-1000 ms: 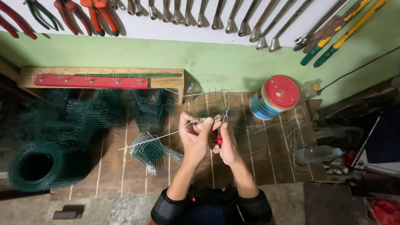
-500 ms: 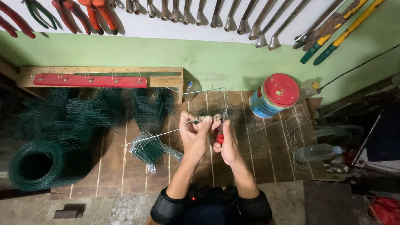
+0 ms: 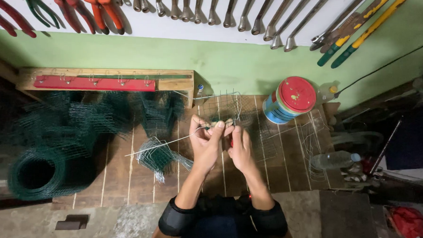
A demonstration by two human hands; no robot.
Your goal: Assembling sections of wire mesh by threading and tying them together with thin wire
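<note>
L hand (image 3: 204, 142) + R hand (image 3: 240, 146) both pinch thin grey wire (image 3: 167, 143) over slatted wooden worktop (image 3: 128, 179) centre, at small wire mesh panel (image 3: 223, 106). Mesh looks part-made; finished bent pieces (image 3: 158, 157) lie just left.

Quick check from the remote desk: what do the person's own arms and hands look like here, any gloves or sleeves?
No gloves: the left hand and right hand are bare, and so are the forearms. Each arm wears a snug black band around the elbow, like a sleeve cuff or elbow support. The top between them is dark. No watch, rings or markings are visible.
</note>
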